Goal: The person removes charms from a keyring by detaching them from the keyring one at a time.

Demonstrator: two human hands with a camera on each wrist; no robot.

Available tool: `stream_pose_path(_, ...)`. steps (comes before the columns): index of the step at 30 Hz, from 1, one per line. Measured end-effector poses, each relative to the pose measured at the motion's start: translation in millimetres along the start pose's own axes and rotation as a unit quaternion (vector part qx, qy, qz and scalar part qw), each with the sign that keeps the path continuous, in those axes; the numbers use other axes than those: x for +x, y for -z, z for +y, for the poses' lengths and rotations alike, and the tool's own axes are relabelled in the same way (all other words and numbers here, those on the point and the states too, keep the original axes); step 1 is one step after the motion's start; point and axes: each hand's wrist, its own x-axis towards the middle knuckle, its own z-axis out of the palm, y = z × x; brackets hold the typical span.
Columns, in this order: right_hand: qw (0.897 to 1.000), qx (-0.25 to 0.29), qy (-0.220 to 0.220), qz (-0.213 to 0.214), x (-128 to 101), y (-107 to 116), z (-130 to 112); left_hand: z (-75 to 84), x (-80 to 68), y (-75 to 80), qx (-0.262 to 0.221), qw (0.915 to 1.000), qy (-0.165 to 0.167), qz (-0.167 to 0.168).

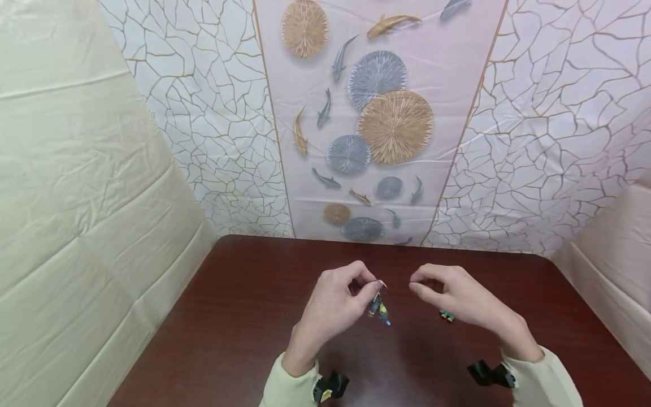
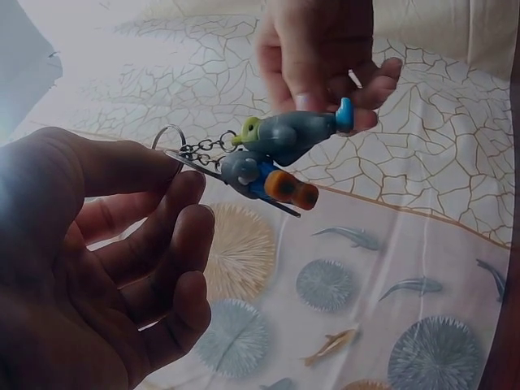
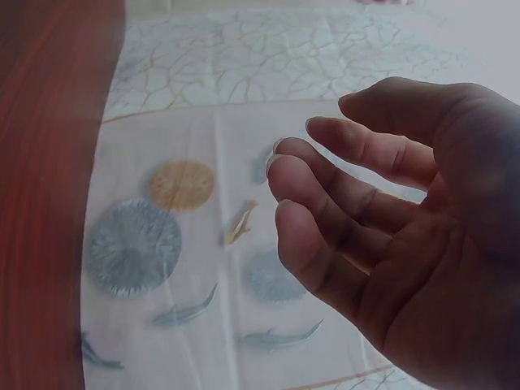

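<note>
Between thumb and index finger, my left hand pinches the metal ring of a keychain. Short chains join that ring to two small grey figurines in the left wrist view. One figurine has a yellow-green part and a light blue tip; the other has blue and orange parts. A thin dark strip sticks out beneath them. My right hand hovers to the right, apart from the keychain, its fingers loosely bent around nothing. In the right wrist view, the right hand's thumb and fingertips stand apart.
A small green piece lies on the dark red-brown table, partly covered by my right hand in the head view. Behind the table hangs a patterned cloth with fish and round shapes. Pale cloth borders the left side.
</note>
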Motion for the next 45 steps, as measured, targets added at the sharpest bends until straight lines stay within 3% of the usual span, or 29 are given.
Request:
stream_pose_path(12, 0.998, 0.021, 0.052, 0.027, 3, -3, -21, 0.1, -0.4, 3.0, 0.003, 1.0000, 0.004, 0.006)
stream_pose_path(22, 0.996, 0.054, 0.064, 0.024, 4, -11, -30, -1.4, -0.8, 3.8, 0.000, 0.9999, -0.004, 0.009)
stream_pose_path(38, 0.984, 0.154, 0.085, 0.037, 8, -29, -47, -2.4, 0.0, 3.9, 0.015, 0.9996, -0.011, 0.019)
stream_pose_path(45, 0.982, 0.141, 0.109, 0.071, 11, -37, -50, -2.5, 0.0, 5.0, 0.023, 0.9996, -0.010, 0.015)
